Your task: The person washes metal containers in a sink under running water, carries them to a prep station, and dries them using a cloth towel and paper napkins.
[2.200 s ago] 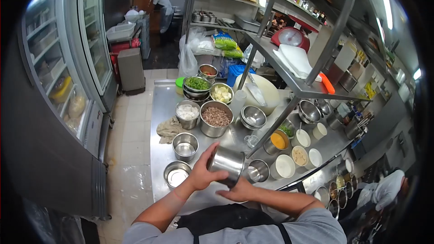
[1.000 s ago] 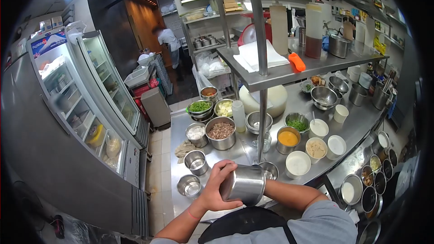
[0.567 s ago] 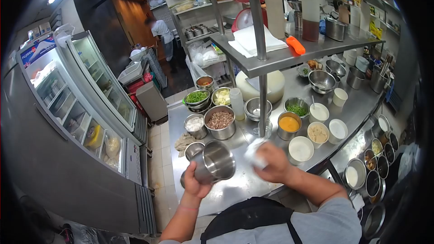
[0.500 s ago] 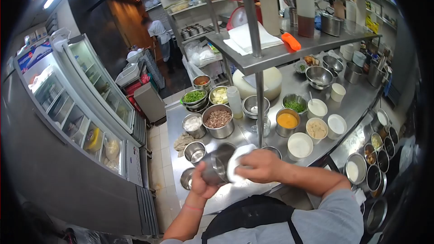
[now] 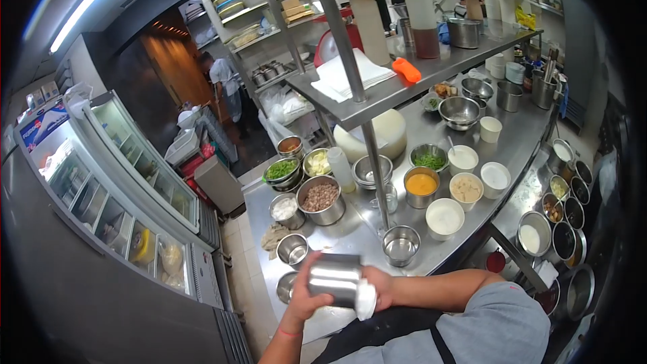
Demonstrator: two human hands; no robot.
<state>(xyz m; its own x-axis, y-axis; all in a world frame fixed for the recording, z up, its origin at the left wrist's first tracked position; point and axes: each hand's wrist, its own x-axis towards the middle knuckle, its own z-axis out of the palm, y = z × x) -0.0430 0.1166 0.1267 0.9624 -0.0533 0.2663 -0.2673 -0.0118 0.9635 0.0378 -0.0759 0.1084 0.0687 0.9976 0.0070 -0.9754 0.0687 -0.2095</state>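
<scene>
A steel pot [image 5: 334, 275] lies on its side in the air above the near edge of the counter. My left hand [image 5: 309, 296] is wrapped around its left side, thumb along the wall. My right hand [image 5: 379, 288] grips a white cloth [image 5: 365, 300] against the pot's lower right end; some of its fingers are hidden behind pot and cloth. Just beyond the left hand stand two small steel pots, one upright [image 5: 293, 250] and another partly covered [image 5: 286, 287]. A third steel pot [image 5: 402, 245] sits by the shelf post.
The steel counter [image 5: 360, 219] carries a pot of reddish-brown food [image 5: 321, 199], an orange liquid [image 5: 421, 184], chopped greens [image 5: 428, 159] and several white tubs [image 5: 445, 218]. A metal post [image 5: 376, 175] rises ahead to a shelf [image 5: 364, 111]. Glass-door fridges [image 5: 121, 195] stand left; another person [image 5: 226, 84] is far off.
The pot has turned so that its outer wall faces me, its opening no longer showing. My right hand and the cloth have moved lower, closer to my body. The view has shifted slightly.
</scene>
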